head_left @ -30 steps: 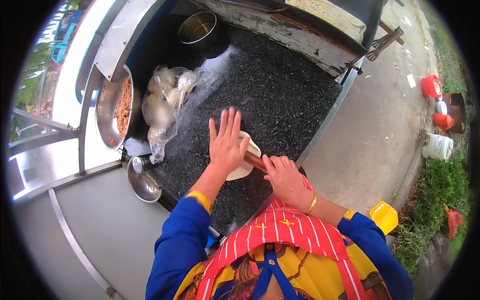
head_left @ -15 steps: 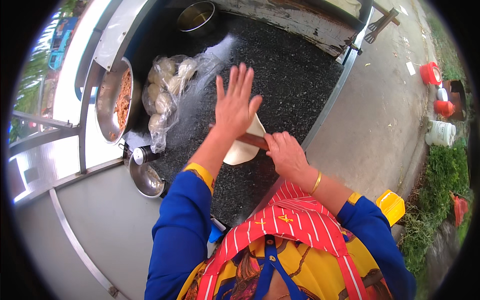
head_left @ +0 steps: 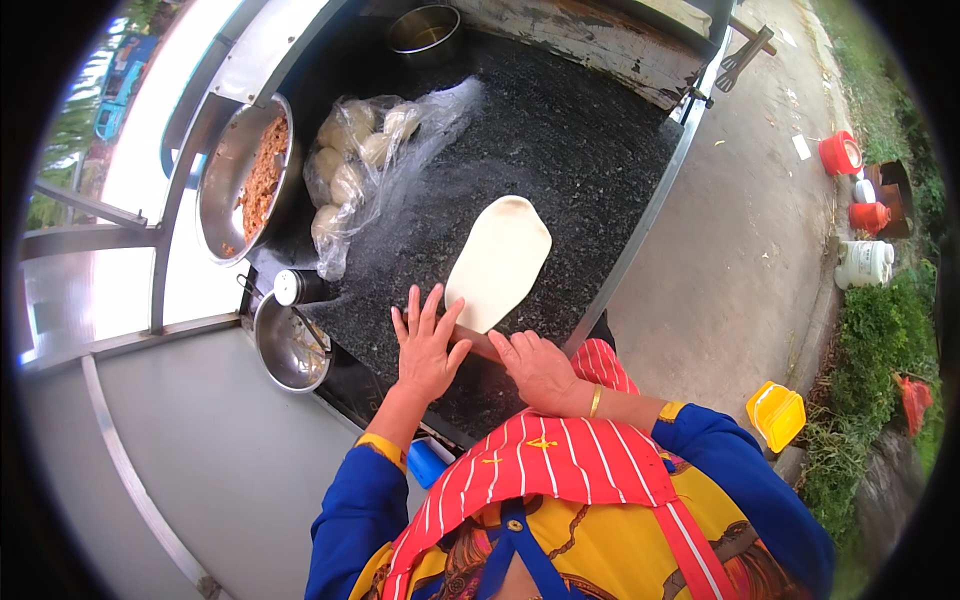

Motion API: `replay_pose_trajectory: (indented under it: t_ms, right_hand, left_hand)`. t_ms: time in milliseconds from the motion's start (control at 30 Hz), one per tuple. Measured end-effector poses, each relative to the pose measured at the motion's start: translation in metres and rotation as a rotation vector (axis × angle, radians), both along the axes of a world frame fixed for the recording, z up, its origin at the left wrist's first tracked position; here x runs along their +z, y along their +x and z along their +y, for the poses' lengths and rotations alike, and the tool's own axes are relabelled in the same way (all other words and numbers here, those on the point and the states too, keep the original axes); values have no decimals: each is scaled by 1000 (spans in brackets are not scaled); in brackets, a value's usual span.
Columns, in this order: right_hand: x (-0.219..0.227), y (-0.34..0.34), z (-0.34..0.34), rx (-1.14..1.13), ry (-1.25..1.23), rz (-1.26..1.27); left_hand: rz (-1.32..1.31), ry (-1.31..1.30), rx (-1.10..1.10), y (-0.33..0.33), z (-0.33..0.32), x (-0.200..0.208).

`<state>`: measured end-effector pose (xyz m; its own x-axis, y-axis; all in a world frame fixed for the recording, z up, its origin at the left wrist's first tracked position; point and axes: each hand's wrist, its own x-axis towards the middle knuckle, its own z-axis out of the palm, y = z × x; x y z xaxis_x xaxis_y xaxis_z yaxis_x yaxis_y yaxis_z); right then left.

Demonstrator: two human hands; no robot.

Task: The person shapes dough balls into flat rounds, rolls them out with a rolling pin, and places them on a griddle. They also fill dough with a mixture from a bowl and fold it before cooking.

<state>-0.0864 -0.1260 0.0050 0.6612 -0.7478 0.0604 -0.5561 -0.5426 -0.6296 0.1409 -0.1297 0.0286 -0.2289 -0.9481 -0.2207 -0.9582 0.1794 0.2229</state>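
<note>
An oval sheet of rolled dough [head_left: 500,258] lies on the dark speckled worktop [head_left: 580,150]. A brown wooden rolling pin [head_left: 478,343] is at the dough's near end, close to my apron. My left hand [head_left: 428,348] rests on the pin's left part, its fingers stretched out and spread. At the pin's right end is my right hand [head_left: 545,372], its fingers curled around the wood. Part of the pin is hidden under both hands. Left of the dough, several pale dough balls [head_left: 345,185] sit in a clear plastic bag.
A steel bowl of reddish-brown filling [head_left: 265,175] stands at the left. Nearer are a white-lidded jar [head_left: 288,287] and a smaller steel bowl [head_left: 285,350]. A metal pot [head_left: 424,38] stands at the far side. The worktop's metal edge [head_left: 640,225] runs along the right.
Both hands and the rolling pin have moved back toward me, from the middle of the dough to its near end. The dough sheet now shows almost whole and looks longer.
</note>
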Motion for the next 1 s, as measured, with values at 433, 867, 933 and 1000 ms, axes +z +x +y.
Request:
replay_pose_trajectory:
  t_ms: [433,867,933,1000]
  right_hand:
    - [9,-66,-99,-292,-58,171]
    - [-1,-94,-139,-199,46,74]
    - [-6,-100,-132,-153,44,36]
    - [-7,-102,-131,-126,71,14]
  left_hand:
    - [-6,-357,-12,-104,-191,-30]
    - [120,-336,-18,-121,-226,-28]
    - [54,-263,-51,-110,-190,-39]
    - [46,-193,-64,-105,-165,-31]
